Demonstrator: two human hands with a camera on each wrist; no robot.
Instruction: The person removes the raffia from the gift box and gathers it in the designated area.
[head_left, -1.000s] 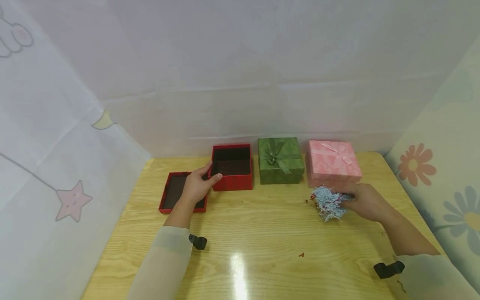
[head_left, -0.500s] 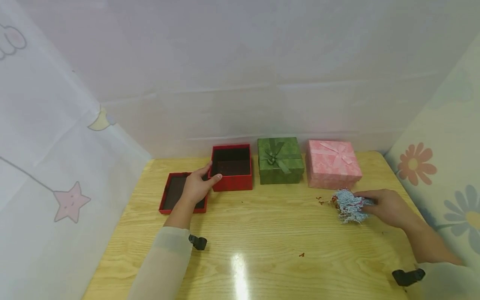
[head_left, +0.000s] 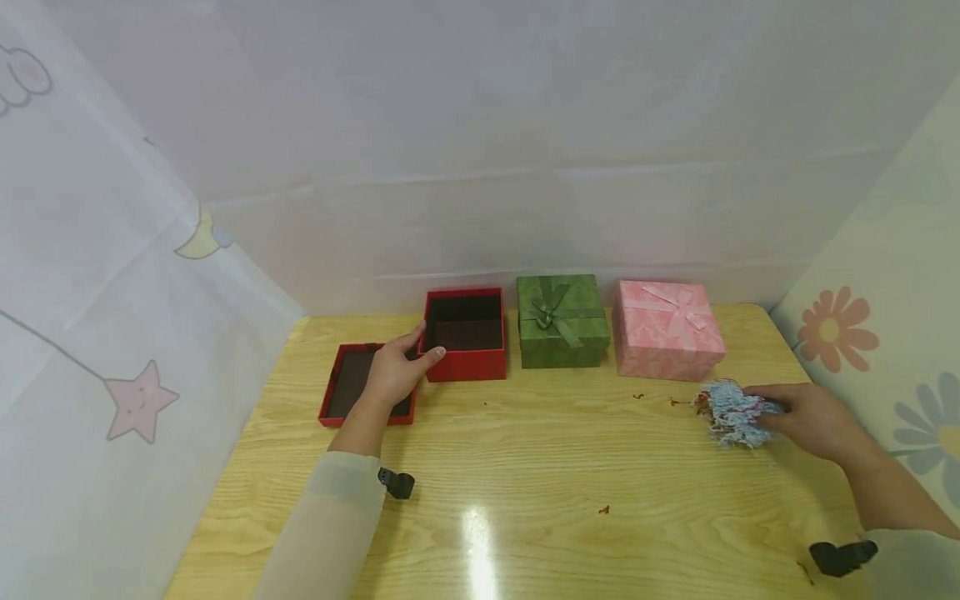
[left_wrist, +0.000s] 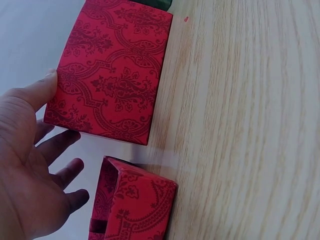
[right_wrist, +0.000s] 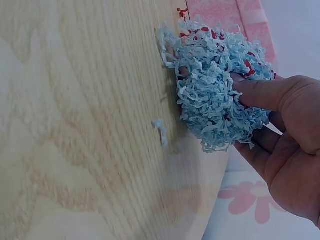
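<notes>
The right hand (right_wrist: 295,160) is gripping pale-blue shredded paper (right_wrist: 212,97) — red strands (right_wrist: 248,68) are showing in it — near a pink box (right_wrist: 212,11).

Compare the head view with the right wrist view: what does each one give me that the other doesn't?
Only the head view: the left hand touching the open red box, the shallow red lid beside it, and the green box with its ribbon.

Only the right wrist view: the palm side of the right hand, with the thumb's tip pressed into the shreds.

Both: that hand holding the pale blue shreds with red bits, the pink box, only partly in the wrist view, and the wooden table.
</notes>
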